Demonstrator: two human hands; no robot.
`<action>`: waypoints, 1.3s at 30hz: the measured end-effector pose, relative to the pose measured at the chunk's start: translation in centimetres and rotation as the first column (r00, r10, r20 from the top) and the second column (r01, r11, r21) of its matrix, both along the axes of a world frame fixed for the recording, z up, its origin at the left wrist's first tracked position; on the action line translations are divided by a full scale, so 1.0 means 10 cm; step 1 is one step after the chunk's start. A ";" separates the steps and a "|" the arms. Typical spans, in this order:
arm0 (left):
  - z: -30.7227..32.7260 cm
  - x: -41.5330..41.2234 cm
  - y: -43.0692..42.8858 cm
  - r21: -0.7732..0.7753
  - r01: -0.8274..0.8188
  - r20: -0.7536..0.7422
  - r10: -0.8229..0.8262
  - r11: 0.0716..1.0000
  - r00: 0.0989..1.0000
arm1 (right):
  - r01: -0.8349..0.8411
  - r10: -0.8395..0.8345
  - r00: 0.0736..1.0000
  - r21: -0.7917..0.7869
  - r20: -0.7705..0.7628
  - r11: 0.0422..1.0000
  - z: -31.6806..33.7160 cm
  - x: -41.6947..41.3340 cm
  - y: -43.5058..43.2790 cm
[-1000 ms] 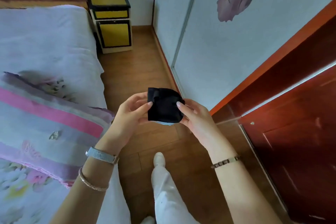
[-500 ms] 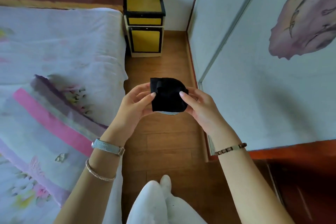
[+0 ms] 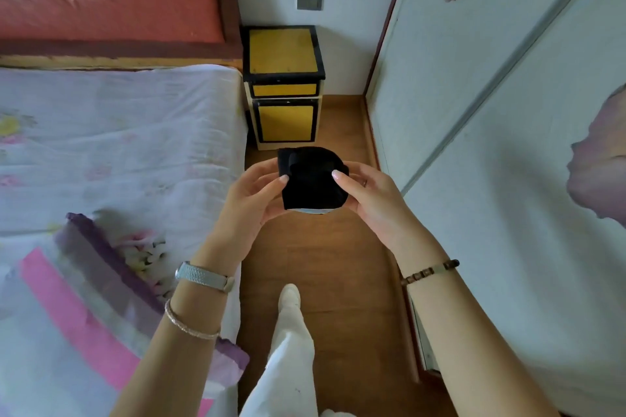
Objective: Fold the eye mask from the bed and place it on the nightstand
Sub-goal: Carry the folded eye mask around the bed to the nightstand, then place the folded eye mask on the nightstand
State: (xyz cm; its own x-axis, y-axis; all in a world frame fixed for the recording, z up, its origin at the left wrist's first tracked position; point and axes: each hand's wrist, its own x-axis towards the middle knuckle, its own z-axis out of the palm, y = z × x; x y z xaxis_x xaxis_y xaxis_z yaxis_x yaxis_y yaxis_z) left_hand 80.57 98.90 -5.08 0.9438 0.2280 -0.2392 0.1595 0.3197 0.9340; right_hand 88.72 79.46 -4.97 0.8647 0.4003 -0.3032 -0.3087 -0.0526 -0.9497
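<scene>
You've got the folded eye mask (image 3: 313, 179) pinched between your left hand (image 3: 252, 195) and right hand (image 3: 371, 196) so it stays folded, mid-air over the floor (image 3: 332, 254), nightstand (image 3: 284, 51) ahead.

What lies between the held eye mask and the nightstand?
Nothing but bare wooden floor, as the head view shows. The folded eye mask, held by both hands, is short of the yellow nightstand, whose top is bare.

A wooden floor (image 3: 338, 264) runs ahead of me, a red headboard (image 3: 111, 7) far left, a pale wardrobe door (image 3: 508, 145) on my right.
</scene>
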 end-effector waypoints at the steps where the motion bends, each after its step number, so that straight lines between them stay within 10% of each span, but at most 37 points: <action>1: 0.03 0.16 0.10 -0.004 -0.005 0.001 0.005 1.000 1.000 | -0.004 0.004 1.000 -0.001 -0.003 1.000 0.02 0.16 0.11; 39: -0.72 5.58 2.47 0.131 -0.261 -0.285 0.288 0.957 0.914 | -0.146 0.098 0.960 -0.173 -0.262 0.974 -0.73 5.88 2.81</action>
State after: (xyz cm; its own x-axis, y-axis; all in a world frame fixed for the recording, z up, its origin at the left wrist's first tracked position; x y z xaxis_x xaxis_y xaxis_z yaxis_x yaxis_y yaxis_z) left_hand 136.34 123.57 -12.28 0.7290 0.5009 -0.4666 0.3526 0.3095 0.8831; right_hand 147.47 107.55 -12.24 0.6992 0.4125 -0.5839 -0.5153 -0.2754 -0.8116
